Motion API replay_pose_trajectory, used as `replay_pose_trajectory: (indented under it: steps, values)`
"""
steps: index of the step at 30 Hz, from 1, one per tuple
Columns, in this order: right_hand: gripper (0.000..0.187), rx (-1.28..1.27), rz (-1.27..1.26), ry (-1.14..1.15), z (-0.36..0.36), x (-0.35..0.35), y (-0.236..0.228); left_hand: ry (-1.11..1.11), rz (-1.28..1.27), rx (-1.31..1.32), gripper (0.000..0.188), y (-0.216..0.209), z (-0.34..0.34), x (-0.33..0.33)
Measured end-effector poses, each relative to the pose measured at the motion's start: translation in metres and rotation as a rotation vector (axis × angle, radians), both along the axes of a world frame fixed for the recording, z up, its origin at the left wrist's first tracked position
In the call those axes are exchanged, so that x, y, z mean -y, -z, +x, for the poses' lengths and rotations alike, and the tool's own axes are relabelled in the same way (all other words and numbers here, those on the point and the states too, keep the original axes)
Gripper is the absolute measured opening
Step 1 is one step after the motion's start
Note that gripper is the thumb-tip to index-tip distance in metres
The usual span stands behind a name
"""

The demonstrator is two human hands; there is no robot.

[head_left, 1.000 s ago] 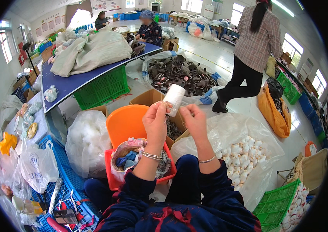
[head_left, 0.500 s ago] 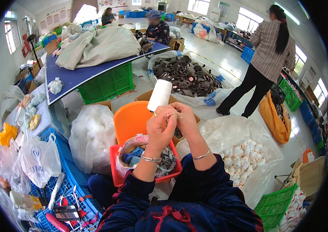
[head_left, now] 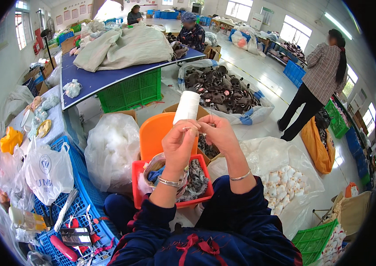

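Head view: the person's two hands meet just above the orange chair (head_left: 154, 134), at its right edge. The left hand (head_left: 180, 138) is closed, finger and thumb pinched on thin white thread (head_left: 200, 132), with the white spool (head_left: 187, 105) upright at its fingers, the spool's lower end hidden behind them. The right hand (head_left: 217, 133) is narrow too, its fingertips pinching the thread close beside the left; whether it also grips something finer, I cannot tell. The spool thus stands in front of the chair's upper right corner. On the near side of the chair is a red bin (head_left: 137, 184) of cloth scraps; left of the chair, a clear bag (head_left: 110, 150) of white stuffing; right of it, a box (head_left: 211, 154) and, farther right, a heap of white pieces (head_left: 284, 185) on plastic. Beyond the chair to the left is the blue worktop (head_left: 91, 84), bearing a pale sack (head_left: 130, 49); beyond it to the right lies a dark heap (head_left: 218, 86).
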State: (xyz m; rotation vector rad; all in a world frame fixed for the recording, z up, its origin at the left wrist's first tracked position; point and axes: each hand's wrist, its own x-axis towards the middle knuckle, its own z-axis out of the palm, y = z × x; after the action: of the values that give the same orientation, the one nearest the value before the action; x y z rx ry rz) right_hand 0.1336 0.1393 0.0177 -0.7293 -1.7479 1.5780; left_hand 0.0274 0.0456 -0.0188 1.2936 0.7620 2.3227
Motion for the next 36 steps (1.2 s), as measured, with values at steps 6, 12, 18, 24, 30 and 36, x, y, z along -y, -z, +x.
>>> replay_pose_trajectory:
  steps: [6,12,18,24,30,36]
  values:
    - [0.016,0.073,0.118,0.034,-0.011,0.007,-0.003,0.09,0.083,0.029,0.006,0.007,-0.008,0.004]
    - [0.015,0.036,0.219,0.077,-0.012,0.012,0.003,0.134,0.113,-0.012,0.004,0.005,-0.008,0.014]
    - [0.017,0.034,0.194,0.095,-0.012,0.022,-0.01,0.093,0.098,-0.119,0.006,0.005,-0.009,0.019]
    - [0.023,0.083,0.284,0.074,-0.01,0.016,-0.009,0.073,0.063,-0.227,0.006,0.001,-0.006,0.026]
    - [0.02,0.058,0.404,0.091,-0.012,0.013,0.004,0.069,0.081,-0.241,0.007,0.005,-0.002,0.025]
    - [0.018,-0.004,0.399,0.06,-0.017,0.022,0.006,0.101,0.04,-0.005,0.007,0.008,-0.001,0.028]
